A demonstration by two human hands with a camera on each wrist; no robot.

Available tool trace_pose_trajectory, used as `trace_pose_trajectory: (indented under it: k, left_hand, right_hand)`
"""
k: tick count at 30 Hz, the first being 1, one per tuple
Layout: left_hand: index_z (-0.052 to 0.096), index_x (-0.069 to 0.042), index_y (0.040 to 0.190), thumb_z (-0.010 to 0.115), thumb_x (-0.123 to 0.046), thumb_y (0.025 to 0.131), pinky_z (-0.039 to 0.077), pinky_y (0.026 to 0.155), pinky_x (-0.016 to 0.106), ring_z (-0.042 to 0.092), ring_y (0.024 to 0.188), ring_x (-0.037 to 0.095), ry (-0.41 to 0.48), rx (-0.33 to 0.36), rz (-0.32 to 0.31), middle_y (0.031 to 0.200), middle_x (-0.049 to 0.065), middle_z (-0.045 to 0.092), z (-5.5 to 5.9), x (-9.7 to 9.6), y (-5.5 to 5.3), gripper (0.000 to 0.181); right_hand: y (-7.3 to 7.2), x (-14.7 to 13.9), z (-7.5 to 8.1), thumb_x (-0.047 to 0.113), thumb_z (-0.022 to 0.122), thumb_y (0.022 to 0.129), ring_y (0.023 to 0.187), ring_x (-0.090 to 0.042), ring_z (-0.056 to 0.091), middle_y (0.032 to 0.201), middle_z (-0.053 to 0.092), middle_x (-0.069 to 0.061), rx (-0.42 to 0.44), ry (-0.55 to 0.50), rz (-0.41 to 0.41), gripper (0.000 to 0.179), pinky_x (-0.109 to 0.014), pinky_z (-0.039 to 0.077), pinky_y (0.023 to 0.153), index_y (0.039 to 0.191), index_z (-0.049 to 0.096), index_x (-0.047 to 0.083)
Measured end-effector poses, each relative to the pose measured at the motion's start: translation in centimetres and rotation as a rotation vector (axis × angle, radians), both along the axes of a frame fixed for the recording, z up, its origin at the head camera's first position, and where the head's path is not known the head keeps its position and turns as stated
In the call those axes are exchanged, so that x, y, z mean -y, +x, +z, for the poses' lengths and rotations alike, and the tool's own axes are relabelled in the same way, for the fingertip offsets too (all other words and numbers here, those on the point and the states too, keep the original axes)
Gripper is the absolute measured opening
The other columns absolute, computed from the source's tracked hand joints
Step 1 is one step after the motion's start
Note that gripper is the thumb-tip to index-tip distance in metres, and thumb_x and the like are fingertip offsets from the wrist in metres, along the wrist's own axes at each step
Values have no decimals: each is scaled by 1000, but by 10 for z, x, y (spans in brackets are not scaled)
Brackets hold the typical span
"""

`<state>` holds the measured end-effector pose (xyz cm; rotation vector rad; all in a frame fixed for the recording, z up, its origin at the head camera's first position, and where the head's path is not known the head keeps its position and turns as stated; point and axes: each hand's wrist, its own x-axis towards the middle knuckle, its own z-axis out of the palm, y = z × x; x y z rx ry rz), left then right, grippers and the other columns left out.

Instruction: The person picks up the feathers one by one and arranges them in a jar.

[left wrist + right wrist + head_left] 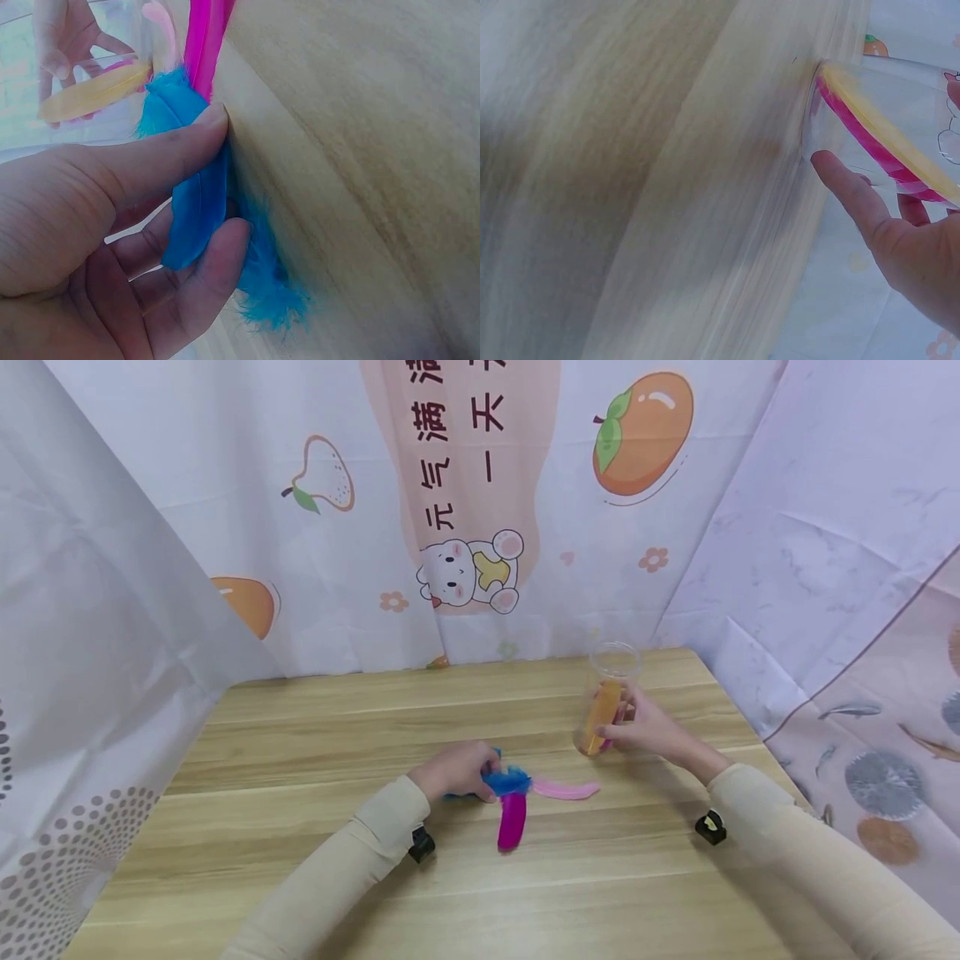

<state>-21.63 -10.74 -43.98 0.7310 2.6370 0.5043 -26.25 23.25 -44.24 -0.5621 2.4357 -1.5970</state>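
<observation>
Sleeves (322, 877) above a table (600, 893).
Left hand (457, 770) pinches a blue feather (199, 202) near the middle, beside a magenta one (512, 822); right hand (637, 722) grips a cup (592, 658) of feathers (602, 718) towards the far right.

My head view looks forward and down on the table (315, 877) from some way off. My left wrist view looks close along the left hand (127, 232), table at frame right; my right wrist view, also close, has the right hand (915, 251) at lower right. All three share the clear cup (617, 668).
</observation>
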Motion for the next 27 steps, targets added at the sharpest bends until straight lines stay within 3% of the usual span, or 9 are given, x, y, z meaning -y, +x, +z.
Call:
trace_pose_trajectory:
  k: [5,8,14,21,27]
  left_hand:
    - [72,-10,101,89,-17,80,56,71,31,61,75,13,38,68,35,97,1,68,3,1,0,28]
    - [71,-8,102,89,-16,80,55,58,28,62,66,13,58,108,46,99,3,68,4,1,-1,29]
    - [70,-8,101,88,-14,81,56,52,29,62,66,14,69,144,64,98,3,66,6,0,0,28]
    - [70,-8,94,85,-11,83,56,49,31,62,56,19,75,141,45,88,2,64,7,1,2,19]
    - [71,-9,88,86,-14,83,51,48,27,55,48,15,64,87,6,78,-1,64,6,0,1,17]
  right_hand:
    - [0,0,0,2,79,85,102,-34,60,126,54,-26,8,-5,-11,81,-38,59,72,151,32,7]
    - [0,0,0,2,79,85,102,-35,60,124,53,-27,13,-3,-16,81,-41,60,70,151,32,7]
    - [-1,0,1,1,78,84,102,-35,60,127,53,-26,17,-9,-12,81,-45,60,70,151,33,8]
    - [-1,1,0,1,79,84,106,-39,60,125,53,-27,21,-19,-3,81,-45,60,73,150,33,6]
    - [-2,0,-3,-1,79,83,105,-38,60,126,52,-27,8,-22,-13,82,-39,60,70,150,32,6]
